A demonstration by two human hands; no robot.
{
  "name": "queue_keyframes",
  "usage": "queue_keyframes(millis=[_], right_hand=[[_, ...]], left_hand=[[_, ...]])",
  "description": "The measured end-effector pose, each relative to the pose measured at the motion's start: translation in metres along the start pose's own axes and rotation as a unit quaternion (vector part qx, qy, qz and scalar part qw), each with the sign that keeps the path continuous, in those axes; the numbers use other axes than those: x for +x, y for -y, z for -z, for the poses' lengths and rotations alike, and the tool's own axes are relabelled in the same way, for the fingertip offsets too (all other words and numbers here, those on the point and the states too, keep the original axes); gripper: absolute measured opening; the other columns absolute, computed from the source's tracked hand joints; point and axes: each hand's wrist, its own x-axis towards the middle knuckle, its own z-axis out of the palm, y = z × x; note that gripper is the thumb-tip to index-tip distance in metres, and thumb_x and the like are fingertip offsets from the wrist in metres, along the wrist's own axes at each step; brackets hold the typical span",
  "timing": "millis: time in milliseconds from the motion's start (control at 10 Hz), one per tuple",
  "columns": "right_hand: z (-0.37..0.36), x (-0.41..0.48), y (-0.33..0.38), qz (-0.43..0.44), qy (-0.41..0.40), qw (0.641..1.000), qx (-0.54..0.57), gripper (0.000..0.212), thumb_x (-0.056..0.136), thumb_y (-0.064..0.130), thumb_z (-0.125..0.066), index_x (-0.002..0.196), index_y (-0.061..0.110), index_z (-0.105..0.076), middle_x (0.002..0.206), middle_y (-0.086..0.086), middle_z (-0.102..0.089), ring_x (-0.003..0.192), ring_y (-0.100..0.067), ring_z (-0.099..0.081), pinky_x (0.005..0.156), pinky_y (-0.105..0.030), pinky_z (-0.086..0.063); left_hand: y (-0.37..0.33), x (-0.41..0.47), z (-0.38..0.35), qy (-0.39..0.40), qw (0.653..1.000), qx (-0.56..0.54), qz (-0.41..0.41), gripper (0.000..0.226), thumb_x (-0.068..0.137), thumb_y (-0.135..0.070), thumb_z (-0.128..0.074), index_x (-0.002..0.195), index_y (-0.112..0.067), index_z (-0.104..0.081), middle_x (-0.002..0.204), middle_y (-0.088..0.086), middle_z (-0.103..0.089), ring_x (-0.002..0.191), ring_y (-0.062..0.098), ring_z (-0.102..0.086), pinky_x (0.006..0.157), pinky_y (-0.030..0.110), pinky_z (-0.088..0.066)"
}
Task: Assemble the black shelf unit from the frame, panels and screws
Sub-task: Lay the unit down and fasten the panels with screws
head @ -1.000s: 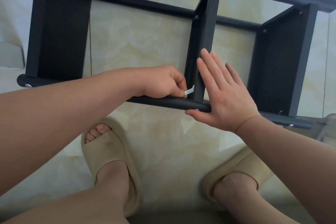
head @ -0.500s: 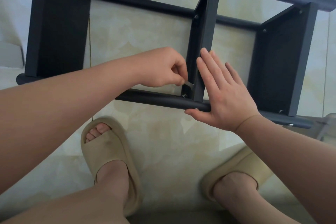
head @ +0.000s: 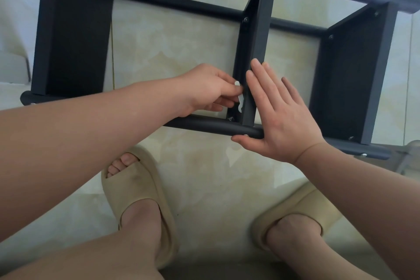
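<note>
The black shelf unit lies on its side on the tiled floor, with round frame tubes (head: 211, 124) and three upright panels. My left hand (head: 210, 91) pinches a small silver wrench (head: 239, 99) held against the middle panel (head: 256, 52), just above a screw (head: 231, 118) at that panel's near corner. Fingers straight, my right hand (head: 276, 111) lies flat against the right face of the middle panel, its thumb under the near tube. The left panel (head: 72, 29) and right panel (head: 354, 70) stand fixed in the frame.
My two feet in beige slippers (head: 136, 191) (head: 302, 213) stand on the floor close in front of the shelf. A clear plastic object (head: 409, 154) shows at the right edge. White cardboard (head: 13, 66) lies at the far left.
My left hand has lifted from the near tube up along the middle panel, and the wrench has swung from flat to nearly upright. My right hand has stayed in place.
</note>
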Motion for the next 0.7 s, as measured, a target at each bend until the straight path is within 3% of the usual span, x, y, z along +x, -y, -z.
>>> queue_keyframes(millis=[100, 300, 700], right_hand=[[-0.0001, 0.0001, 0.0003, 0.002, 0.002, 1.000, -0.001, 0.107, 0.088, 0.077, -0.044, 0.160, 0.004, -0.015, 0.169, -0.009, -0.005, 0.156, -0.026, -0.003, 0.120, -0.057, -0.024], [0.0006, 0.0002, 0.0005, 0.002, -0.002, 1.000, 0.000, 0.106, 0.088, 0.077, -0.043, 0.159, 0.003, -0.016, 0.169, -0.010, -0.006, 0.156, -0.027, -0.005, 0.120, -0.057, -0.025], [-0.0008, 0.0000, 0.0000, 0.004, -0.007, 1.000, -0.001, 0.107, 0.087, 0.077, -0.045, 0.159, 0.002, -0.018, 0.169, -0.011, -0.007, 0.156, -0.027, -0.006, 0.119, -0.058, -0.025]], left_hand=[[-0.0001, 0.0004, -0.0052, -0.032, 0.999, 0.012, -0.014, 0.007, 0.092, -0.026, -0.072, 0.090, -0.021, -0.068, 0.077, -0.007, -0.074, 0.078, 0.007, -0.071, 0.071, 0.025, -0.051], [-0.0031, -0.0014, -0.0031, -0.013, 0.999, -0.038, -0.001, 0.009, 0.092, -0.026, -0.072, 0.097, -0.020, -0.068, 0.077, -0.007, -0.075, 0.077, 0.007, -0.071, 0.074, 0.025, -0.050], [-0.0022, -0.0025, -0.0035, 0.011, 1.000, 0.021, 0.011, 0.004, 0.093, -0.024, -0.071, 0.094, -0.021, -0.068, 0.080, -0.006, -0.076, 0.074, 0.005, -0.070, 0.072, 0.024, -0.049]])
